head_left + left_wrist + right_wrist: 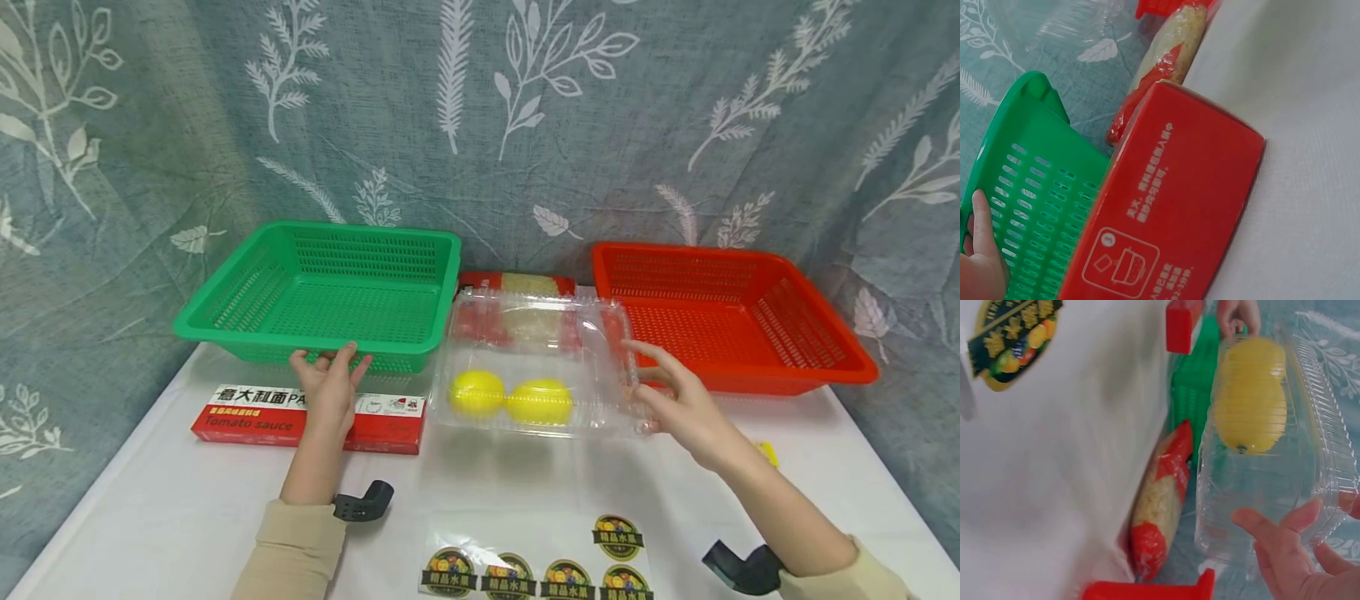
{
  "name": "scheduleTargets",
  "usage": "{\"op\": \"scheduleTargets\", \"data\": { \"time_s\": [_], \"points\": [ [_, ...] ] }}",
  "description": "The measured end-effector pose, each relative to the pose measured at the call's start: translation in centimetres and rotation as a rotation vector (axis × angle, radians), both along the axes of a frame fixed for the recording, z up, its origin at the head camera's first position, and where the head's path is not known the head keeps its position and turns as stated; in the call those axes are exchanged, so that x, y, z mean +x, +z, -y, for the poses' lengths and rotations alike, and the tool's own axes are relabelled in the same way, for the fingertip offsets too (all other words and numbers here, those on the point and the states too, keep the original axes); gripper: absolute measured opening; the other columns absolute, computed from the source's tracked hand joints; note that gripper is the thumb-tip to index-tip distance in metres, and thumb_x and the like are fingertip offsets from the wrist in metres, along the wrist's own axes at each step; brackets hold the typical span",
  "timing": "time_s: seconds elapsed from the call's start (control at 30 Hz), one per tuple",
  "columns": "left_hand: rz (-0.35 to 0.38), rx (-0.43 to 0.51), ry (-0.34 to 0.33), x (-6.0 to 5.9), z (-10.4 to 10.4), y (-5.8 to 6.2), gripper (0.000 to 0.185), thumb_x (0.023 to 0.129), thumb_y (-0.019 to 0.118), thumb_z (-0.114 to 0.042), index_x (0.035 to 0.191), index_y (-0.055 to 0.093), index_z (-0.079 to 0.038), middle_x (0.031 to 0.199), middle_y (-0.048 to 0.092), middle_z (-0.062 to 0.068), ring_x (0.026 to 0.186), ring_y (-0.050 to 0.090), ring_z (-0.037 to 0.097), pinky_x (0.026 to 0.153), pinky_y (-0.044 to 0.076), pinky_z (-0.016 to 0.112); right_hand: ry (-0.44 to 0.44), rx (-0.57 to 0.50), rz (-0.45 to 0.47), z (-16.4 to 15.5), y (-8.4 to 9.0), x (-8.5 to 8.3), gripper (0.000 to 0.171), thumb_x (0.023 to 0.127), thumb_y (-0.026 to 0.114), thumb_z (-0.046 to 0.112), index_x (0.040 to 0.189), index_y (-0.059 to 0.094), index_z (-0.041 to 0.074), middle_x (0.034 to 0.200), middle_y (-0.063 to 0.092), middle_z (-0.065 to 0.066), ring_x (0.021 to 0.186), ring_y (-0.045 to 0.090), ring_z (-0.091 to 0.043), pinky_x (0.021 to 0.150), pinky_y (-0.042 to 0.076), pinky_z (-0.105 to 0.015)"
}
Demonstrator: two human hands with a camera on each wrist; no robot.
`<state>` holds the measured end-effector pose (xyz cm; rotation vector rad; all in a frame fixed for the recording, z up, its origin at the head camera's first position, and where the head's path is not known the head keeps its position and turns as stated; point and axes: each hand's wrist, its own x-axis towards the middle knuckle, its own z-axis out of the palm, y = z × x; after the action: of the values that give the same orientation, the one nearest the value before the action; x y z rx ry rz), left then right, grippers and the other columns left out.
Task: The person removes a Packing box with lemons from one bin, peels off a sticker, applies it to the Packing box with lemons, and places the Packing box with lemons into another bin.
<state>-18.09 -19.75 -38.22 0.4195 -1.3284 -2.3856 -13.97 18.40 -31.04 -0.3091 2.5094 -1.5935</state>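
The left hand clamps the near rim of the green basket; the right hand clamps the right end of a clear box, raised over the desk, containing two lemons.

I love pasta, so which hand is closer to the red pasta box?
Left. The left hand grips the green basket above the red pasta box; the right hand is farther off, holding the clear container.
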Motion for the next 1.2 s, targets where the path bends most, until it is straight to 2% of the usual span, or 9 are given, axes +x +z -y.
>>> {"op": "scheduleTargets", "data": {
  "time_s": [0.23, 0.53, 0.93, 1.2],
  "points": [
    [0.016, 0.010, 0.006, 0.0, 0.0, 0.2, 0.046, 0.090, 0.051, -0.001, 0.115, 0.015, -0.015, 0.095, 0.034, 0.005, 0.088, 0.051, 0.014, 0.085, 0.048, 0.027, 0.007, -0.026, -0.019, -0.3, -1.2, 0.4, 0.050, 0.091, 0.046, 0.005, 0.139, 0.034, 0.011, 0.123, 0.045, -0.030, 0.088, 0.060, -0.032, 0.058, 0.054, -0.033],
    [0.021, -0.007, -0.004, 0.0, -0.1, 0.2, 0.045, 0.091, 0.049, -0.001, 0.117, 0.014, -0.014, 0.095, 0.035, 0.005, 0.088, 0.050, 0.014, 0.087, 0.047, 0.028, -0.004, -0.041, -0.021, -0.4, -2.2, 0.9, 0.051, 0.090, 0.046, 0.004, 0.139, 0.033, 0.009, 0.123, 0.045, -0.031, 0.088, 0.059, -0.033, 0.058, 0.053, -0.032],
    [0.019, 0.061, 0.002, 0.0, -0.1, 0.4, 0.044, 0.090, 0.050, 0.000, 0.114, 0.017, -0.015, 0.096, 0.035, 0.006, 0.090, 0.050, 0.015, 0.086, 0.048, 0.027, 0.002, -0.027, -0.027, -0.1, -3.5, 1.4, 0.052, 0.088, 0.051, 0.003, 0.138, 0.037, 0.010, 0.123, 0.046, -0.028, 0.088, 0.059, -0.033, 0.058, 0.054, -0.031],
    [0.001, 0.048, 0.013, -0.2, 0.1, 0.1, 0.045, 0.090, 0.052, -0.001, 0.115, 0.018, -0.015, 0.097, 0.037, 0.006, 0.089, 0.052, 0.014, 0.086, 0.047, 0.028, 0.003, -0.019, -0.046, 0.0, -3.9, 1.6, 0.053, 0.087, 0.053, 0.003, 0.137, 0.038, 0.010, 0.123, 0.046, -0.027, 0.082, 0.063, -0.029, 0.055, 0.054, -0.031]
  ]
}}
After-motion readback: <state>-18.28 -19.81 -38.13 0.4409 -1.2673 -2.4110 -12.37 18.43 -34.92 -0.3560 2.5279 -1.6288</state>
